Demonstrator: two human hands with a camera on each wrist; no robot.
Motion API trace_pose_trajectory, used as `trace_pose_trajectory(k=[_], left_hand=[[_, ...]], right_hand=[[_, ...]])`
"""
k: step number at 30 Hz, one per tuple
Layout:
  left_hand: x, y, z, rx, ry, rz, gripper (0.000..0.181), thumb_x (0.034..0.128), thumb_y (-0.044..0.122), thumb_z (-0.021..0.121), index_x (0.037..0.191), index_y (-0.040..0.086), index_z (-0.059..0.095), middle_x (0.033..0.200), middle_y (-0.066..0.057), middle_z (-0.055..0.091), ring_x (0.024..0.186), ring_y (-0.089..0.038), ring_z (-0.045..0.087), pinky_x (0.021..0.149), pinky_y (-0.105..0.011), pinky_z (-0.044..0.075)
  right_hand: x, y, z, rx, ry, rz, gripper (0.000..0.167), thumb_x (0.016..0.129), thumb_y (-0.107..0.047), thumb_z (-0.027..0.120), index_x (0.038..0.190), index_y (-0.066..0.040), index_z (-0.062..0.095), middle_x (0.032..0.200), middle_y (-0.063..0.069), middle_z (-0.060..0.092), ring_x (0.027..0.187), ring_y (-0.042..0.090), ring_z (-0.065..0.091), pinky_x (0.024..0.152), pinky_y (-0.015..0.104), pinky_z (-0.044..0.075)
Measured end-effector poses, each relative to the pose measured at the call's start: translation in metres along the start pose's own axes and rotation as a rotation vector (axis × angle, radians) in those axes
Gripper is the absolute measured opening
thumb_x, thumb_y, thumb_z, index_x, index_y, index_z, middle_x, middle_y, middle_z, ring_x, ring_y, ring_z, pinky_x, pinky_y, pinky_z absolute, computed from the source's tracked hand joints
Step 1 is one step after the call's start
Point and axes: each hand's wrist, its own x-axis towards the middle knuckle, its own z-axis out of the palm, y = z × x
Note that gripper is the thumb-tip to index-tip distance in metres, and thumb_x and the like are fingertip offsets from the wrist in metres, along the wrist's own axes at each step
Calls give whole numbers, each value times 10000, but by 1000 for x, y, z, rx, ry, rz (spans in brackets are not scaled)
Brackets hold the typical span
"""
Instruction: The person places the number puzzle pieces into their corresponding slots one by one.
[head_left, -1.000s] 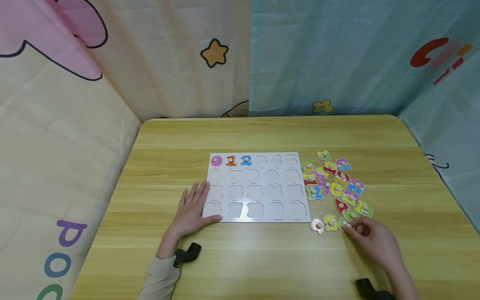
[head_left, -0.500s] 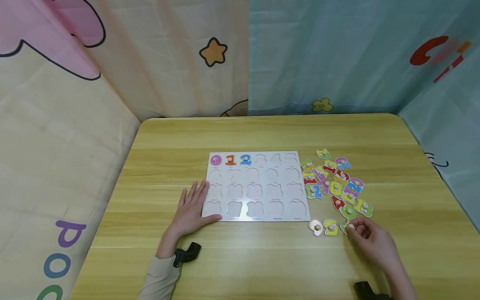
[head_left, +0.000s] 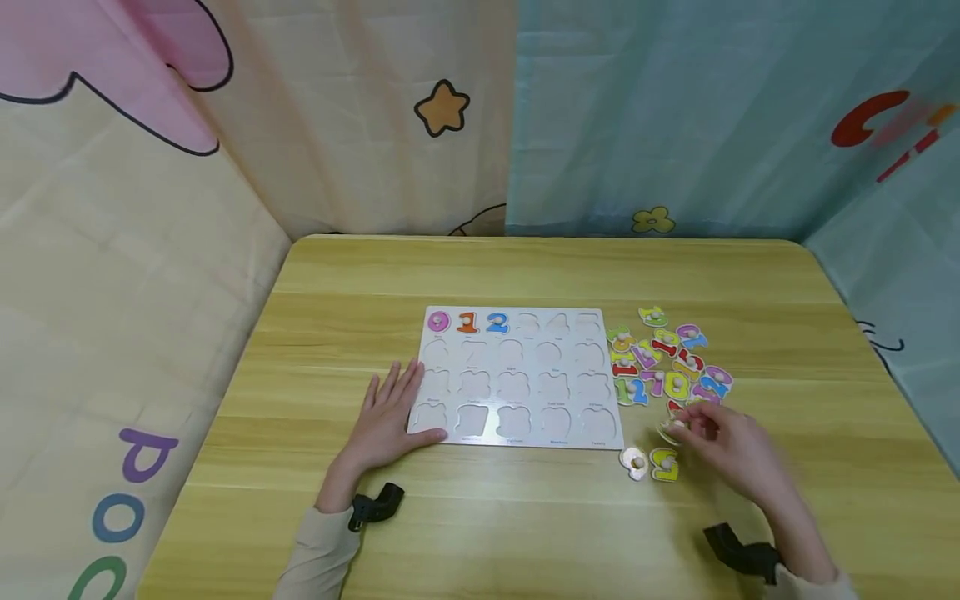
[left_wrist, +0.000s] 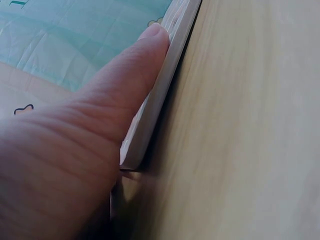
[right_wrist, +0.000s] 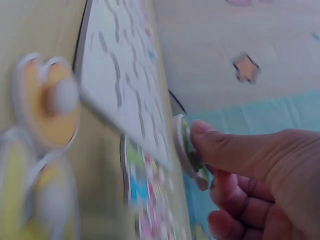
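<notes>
Touching board (head_left: 495, 403) at left edge and near left corner with left hand (head_left: 381, 427), fingers extended. Pinching piece (right_wrist: 186, 155) between thumb and fingers of right hand (head_left: 727, 442), right of board, beside loose pieces (head_left: 677, 385). Showing 0 (head_left: 438, 322), 1 (head_left: 468, 322) and 2 (head_left: 497, 322) seated at left of far row.

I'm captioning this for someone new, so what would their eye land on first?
Probably the white number puzzle board on the wooden table, with a pink 0, an orange 1 and a blue 2 in its top row. Next, the colorful cluster of number pieces just right of it. Near those, the right hand has a green piece in its grip.
</notes>
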Motion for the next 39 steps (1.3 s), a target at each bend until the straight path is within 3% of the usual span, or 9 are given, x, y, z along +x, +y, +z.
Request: trace_pose_trajectory(k=[3,6,11,15,21,30,39], left_hand=[[-1,0,0,4,-3,-3,1080,785,666,606,1518,38,123,1573,-98,95,1427,-309,-14,1109,-506,-74],[-2,0,-1,7,-8,-9,1087,781,670,608,1519,40,117,1574,-96,90,1426,-307,-18,1109,-507,-76],[1,1,-1,4,12,3,1080,784,672,603,1520,45,121,1573,-97,100,1428,-303,-13,1111,-506,-68],[3,2,0,2,7,8,1079,786,667,605,1521,47,115,1573,-98,97,1429,-294,-20,1112,-494,-74],[0,2,-1,-2,5,-2,1076,787,652,617,1521,47,115,1571,-106,101,1429,-296,-14,1112,-496,-72],[-1,-1,0,2,11,-4,1074,790,649,615,1522,47,108,1576,-92,84,1427,-304,-22,1110,-497,-82],[0,-1,1,3,0,-7,1080,788,658,609,1525,57,95,1578,-80,77,1428,-297,-27,1109,-489,-90]], right_hand=[[48,-20,14,48,-38,-164,162,847,-207,733,833,-76,639,649,-41,483,570,117,422,497,248,326],[96,-42,32,71,-97,-242,128,844,-182,730,834,-80,653,638,-40,485,558,126,421,496,263,319],[162,-72,62,75,-185,-227,148,867,-225,704,852,-85,660,661,-12,511,581,153,438,540,289,325],[193,-86,81,80,-209,-191,174,883,-245,684,871,-72,666,674,9,521,604,172,448,564,295,323],[207,-94,96,103,-207,-130,195,866,-270,706,864,-76,695,673,15,553,613,179,471,564,295,340],[205,-105,97,145,-159,-42,206,820,-310,754,828,-108,716,705,17,611,629,188,520,534,308,373],[207,-105,96,104,-180,-14,225,810,-329,760,817,-111,708,709,19,611,642,191,517,544,306,358]])
